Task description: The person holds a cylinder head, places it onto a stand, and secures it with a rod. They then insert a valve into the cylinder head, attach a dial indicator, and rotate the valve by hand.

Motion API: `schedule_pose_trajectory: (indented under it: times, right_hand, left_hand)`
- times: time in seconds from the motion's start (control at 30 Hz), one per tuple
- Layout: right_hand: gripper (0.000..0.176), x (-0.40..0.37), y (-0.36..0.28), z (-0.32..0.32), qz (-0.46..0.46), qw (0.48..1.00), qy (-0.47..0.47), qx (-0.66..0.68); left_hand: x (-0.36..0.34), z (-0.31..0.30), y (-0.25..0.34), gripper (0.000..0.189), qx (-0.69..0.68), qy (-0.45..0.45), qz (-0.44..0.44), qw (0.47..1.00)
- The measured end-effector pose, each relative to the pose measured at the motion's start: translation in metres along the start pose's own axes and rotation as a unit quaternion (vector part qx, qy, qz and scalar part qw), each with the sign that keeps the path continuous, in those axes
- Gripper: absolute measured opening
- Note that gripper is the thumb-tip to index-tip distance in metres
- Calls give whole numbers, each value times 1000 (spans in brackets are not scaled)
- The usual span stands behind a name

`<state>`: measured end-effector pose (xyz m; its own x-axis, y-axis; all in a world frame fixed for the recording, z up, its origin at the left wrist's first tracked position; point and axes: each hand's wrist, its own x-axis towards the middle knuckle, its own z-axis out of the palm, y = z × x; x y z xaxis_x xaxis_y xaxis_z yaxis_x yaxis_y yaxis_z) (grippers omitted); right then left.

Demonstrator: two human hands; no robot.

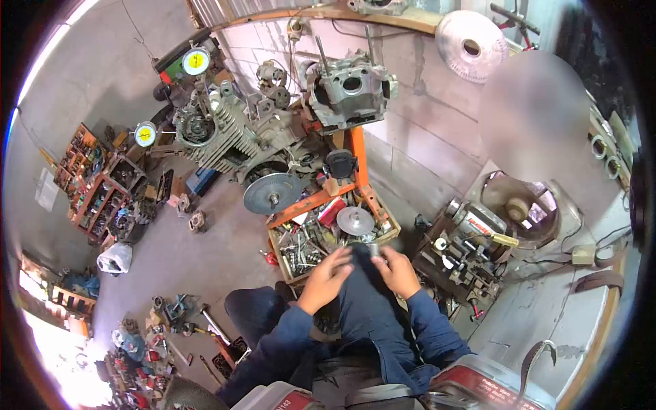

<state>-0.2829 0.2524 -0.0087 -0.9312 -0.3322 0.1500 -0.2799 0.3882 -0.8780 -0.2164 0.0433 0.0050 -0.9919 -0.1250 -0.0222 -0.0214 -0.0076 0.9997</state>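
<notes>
My left hand (326,280) is above my left thigh, its fingers apart with nothing seen between them. Over my other leg, my right hand (399,272) has its fingertips closed on a small grey metal cylinder (374,250); its exact kind is too small to make out. Just beyond both hands stands a wooden tray (290,279) full of metal parts and tools. A round metal disc (355,221) and a red box (331,212) lie on top of these parts.
An orange stand (359,157) carries an engine casing (352,89); a finned engine block (225,140) with dial gauges is to its left. A larger disc (273,193) is below that. A machine (471,239) stands at right. Loose parts (147,352) cover the floor at lower left.
</notes>
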Motion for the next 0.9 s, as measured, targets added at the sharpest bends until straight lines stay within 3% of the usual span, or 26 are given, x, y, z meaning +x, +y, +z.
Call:
schedule_pose_trajectory:
  times: [0.03,0.07,0.1,0.17,0.2,0.3,0.33,0.4,0.5,0.6,0.77,0.9]
  right_hand:
    - [33,12,-21,-13,-79,996,-27,-30]
    - [31,24,-51,-27,-152,986,-2,-61]
    - [31,38,-75,-46,-104,985,-30,-137]
    - [38,75,-114,-77,-225,969,51,-95]
    - [38,87,-149,-104,-218,967,32,-131]
    - [47,148,-189,-154,-307,949,69,-2]
    - [44,173,-213,-169,-423,893,136,-70]
    - [38,215,-250,-183,-318,937,142,26]
    - [33,266,-280,-191,-335,925,161,79]
    - [33,305,-272,-190,-315,937,144,47]
    - [36,305,-270,-194,-285,955,60,-48]
    - [54,293,-256,-201,-312,928,85,-184]
  left_hand:
    - [19,22,26,34,-36,-32,33,998]
    - [35,34,60,30,38,-63,83,994]
    - [51,44,91,27,113,-90,134,980]
    - [81,55,124,26,27,-51,187,981]
    - [97,56,147,26,9,0,270,963]
    - [155,33,233,24,73,189,449,870]
    - [174,23,260,24,45,196,437,876]
    - [209,16,304,26,-27,187,415,890]
    - [252,15,337,28,-47,160,392,905]
    - [269,13,336,27,-55,120,359,924]
    - [266,11,325,24,-51,67,324,942]
    - [282,-1,306,34,105,121,385,909]
